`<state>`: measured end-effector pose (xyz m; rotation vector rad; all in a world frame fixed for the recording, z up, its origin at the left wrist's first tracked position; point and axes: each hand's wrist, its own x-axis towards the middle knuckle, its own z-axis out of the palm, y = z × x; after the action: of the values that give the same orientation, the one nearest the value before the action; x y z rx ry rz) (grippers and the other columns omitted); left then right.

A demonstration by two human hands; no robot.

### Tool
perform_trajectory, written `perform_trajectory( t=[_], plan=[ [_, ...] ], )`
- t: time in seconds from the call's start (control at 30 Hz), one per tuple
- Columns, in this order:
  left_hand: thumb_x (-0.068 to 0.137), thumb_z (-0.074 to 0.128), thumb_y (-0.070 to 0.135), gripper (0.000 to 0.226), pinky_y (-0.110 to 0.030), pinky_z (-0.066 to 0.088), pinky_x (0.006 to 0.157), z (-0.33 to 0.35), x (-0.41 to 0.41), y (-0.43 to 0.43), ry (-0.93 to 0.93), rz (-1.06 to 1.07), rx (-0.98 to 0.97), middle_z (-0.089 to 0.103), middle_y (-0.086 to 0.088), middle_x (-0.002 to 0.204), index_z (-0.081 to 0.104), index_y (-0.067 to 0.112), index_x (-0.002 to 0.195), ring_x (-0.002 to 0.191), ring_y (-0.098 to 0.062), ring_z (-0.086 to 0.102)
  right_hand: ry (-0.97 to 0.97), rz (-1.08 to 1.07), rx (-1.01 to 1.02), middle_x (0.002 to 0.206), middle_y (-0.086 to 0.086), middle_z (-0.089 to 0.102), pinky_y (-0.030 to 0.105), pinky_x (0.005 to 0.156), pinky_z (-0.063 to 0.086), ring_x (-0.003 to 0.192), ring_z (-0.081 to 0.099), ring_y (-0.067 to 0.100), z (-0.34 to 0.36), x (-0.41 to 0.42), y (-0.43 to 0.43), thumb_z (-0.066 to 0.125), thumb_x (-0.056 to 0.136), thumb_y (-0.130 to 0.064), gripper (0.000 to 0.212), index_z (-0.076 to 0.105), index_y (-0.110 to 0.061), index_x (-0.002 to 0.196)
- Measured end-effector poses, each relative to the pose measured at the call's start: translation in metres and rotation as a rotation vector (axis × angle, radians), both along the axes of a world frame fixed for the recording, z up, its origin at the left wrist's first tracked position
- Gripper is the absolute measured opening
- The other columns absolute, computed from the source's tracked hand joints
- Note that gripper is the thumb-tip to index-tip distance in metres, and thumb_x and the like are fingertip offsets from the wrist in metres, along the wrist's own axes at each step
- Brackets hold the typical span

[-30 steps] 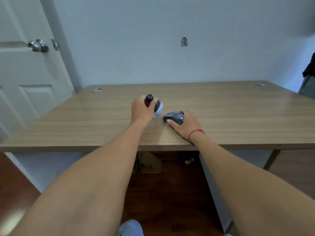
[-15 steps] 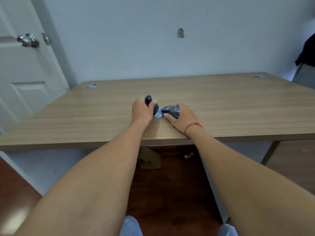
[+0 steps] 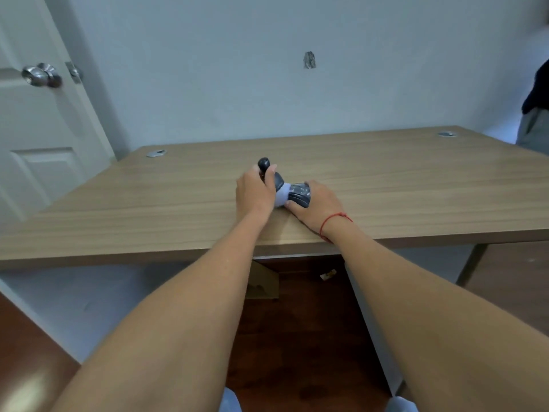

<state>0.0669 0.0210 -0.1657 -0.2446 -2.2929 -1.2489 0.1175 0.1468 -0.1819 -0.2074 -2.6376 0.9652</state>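
Observation:
On the wooden desk (image 3: 386, 185) my left hand (image 3: 254, 194) grips a dark grey tool with a round knob on top and a pale lilac head (image 3: 280, 190). Its fingers are curled round the neck below the knob. My right hand (image 3: 319, 205) holds a dark grey, rounded, ribbed piece (image 3: 300, 193) against the desk, with the thumb along its near side. The lilac head touches this piece. A red string circles my right wrist. How the two parts fit together is hidden by my hands.
A white door with a metal knob (image 3: 40, 75) stands at the left. Two round cable grommets (image 3: 156, 153) sit at the desk's back corners. A cardboard box (image 3: 263, 281) lies on the floor under the desk. Someone's dark clothing (image 3: 537, 108) shows at the right edge.
My right hand slid the dark ribbed piece leftward until it met the lilac head of the tool. My left hand kept its grip in place.

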Motion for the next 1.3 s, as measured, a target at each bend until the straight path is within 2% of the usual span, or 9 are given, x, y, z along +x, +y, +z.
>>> perform_trajectory(
  t=[0.2,0.33,0.47,0.63,0.8,0.87,0.97,1.1,1.3],
  plan=[
    [0.096,0.049,0.036,0.041,-0.045,0.053,0.075,0.000,-0.003,-0.016,-0.008,0.025,-0.047,0.068,-0.019,0.089,0.062,-0.001,0.087,0.087,-0.036,0.063,0.007,0.017,-0.013,0.117,0.003,0.067,0.045,0.094,0.052,0.106,0.063,0.025,0.001,0.000,0.001,0.072,0.079,-0.050,0.054,0.058,-0.018,0.120],
    [0.094,0.054,0.034,0.039,-0.034,0.041,0.063,0.025,0.002,-0.002,0.083,-0.038,0.113,0.063,-0.023,0.074,0.051,0.006,0.068,0.078,-0.037,0.060,0.001,0.013,-0.023,0.112,0.003,0.067,0.045,0.091,0.053,0.102,0.063,0.026,0.001,-0.001,0.001,0.071,0.077,-0.052,0.053,0.060,-0.018,0.116],
    [0.092,0.055,0.035,0.038,-0.034,0.043,0.061,0.018,0.009,0.008,0.122,-0.041,-0.092,0.062,-0.011,0.069,0.057,0.004,0.071,0.074,-0.035,0.061,-0.002,0.009,-0.033,0.099,0.004,0.068,0.044,0.082,0.055,0.090,0.065,0.025,0.001,-0.003,0.001,0.071,0.077,-0.051,0.044,0.061,-0.018,0.103],
    [0.094,0.052,0.036,0.037,-0.032,0.035,0.058,-0.002,0.003,-0.013,0.082,0.068,-0.284,0.061,-0.011,0.071,0.060,0.004,0.076,0.068,-0.028,0.056,0.008,0.010,0.007,0.111,0.004,0.067,0.044,0.089,0.054,0.101,0.063,0.025,-0.001,-0.002,0.001,0.072,0.078,-0.051,0.053,0.060,-0.016,0.116],
    [0.091,0.057,0.035,0.043,-0.032,0.035,0.057,0.024,0.010,-0.001,0.137,-0.029,-0.005,0.046,0.000,0.052,0.043,0.013,0.057,0.057,-0.023,0.043,0.002,0.015,-0.078,0.110,0.004,0.067,0.044,0.091,0.054,0.100,0.063,0.025,0.002,0.000,0.003,0.075,0.075,-0.051,0.057,0.060,-0.017,0.118],
    [0.091,0.057,0.037,0.042,-0.032,0.038,0.057,0.026,0.012,0.008,0.150,-0.034,0.032,0.052,-0.001,0.054,0.047,0.011,0.058,0.058,-0.024,0.048,0.001,0.016,-0.110,0.107,0.005,0.067,0.045,0.089,0.054,0.097,0.064,0.025,0.002,0.002,0.003,0.077,0.074,-0.050,0.055,0.060,-0.016,0.114],
    [0.092,0.053,0.039,0.040,-0.037,0.050,0.061,0.011,0.012,0.012,0.121,0.038,-0.136,0.066,-0.013,0.072,0.060,0.004,0.073,0.069,-0.032,0.061,0.010,0.008,-0.150,0.105,0.006,0.068,0.045,0.087,0.055,0.095,0.065,0.026,0.003,0.004,0.002,0.077,0.074,-0.046,0.052,0.060,-0.015,0.112],
    [0.095,0.051,0.035,0.036,-0.032,0.036,0.058,-0.001,0.009,-0.002,0.056,0.131,-0.271,0.063,-0.013,0.076,0.062,0.004,0.078,0.070,-0.028,0.057,0.007,0.018,-0.121,0.116,0.007,0.065,0.043,0.094,0.053,0.104,0.062,0.026,0.005,0.007,0.001,0.074,0.077,-0.039,0.054,0.058,-0.014,0.122],
    [0.091,0.058,0.033,0.043,-0.029,0.033,0.057,0.018,0.012,-0.001,0.110,0.008,0.070,0.051,-0.008,0.054,0.051,0.003,0.060,0.058,-0.024,0.045,0.004,0.022,-0.162,0.114,0.006,0.066,0.043,0.094,0.053,0.103,0.063,0.026,0.006,0.010,0.002,0.075,0.076,-0.035,0.051,0.059,-0.015,0.120]
  ],
)
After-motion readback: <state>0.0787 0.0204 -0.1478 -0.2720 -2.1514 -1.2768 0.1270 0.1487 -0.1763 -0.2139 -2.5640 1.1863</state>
